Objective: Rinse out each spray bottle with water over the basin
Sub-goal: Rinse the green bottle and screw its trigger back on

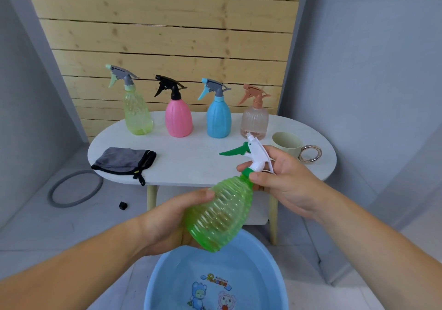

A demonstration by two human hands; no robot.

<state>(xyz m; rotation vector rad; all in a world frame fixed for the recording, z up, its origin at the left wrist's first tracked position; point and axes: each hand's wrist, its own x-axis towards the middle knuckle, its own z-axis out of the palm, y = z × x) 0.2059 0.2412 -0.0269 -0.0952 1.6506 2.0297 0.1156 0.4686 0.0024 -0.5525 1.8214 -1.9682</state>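
- White oval table [186,164]; the yellow-green bottle [137,113], pink bottle [179,118], blue bottle [218,119] and peach bottle [254,121] stand upright in a row along its far side
- Blue basin [162,274] sits on the floor nearest the person; it looks to have water in it
- Green spray bottle [220,216] is held tilted above the basin, head pointing up and away; it is thin ribbed plastic, so probably light, springy under a squeeze and slippery once wet; the ribs should help the grip
- Left hand [167,221] cups the fat lower body, fingers curled round it; this is the sound place to support it
- Right hand [287,180] pinches the green collar [247,173] between thumb and fingers; this is the likely spot for unscrewing the white trigger head [259,153]
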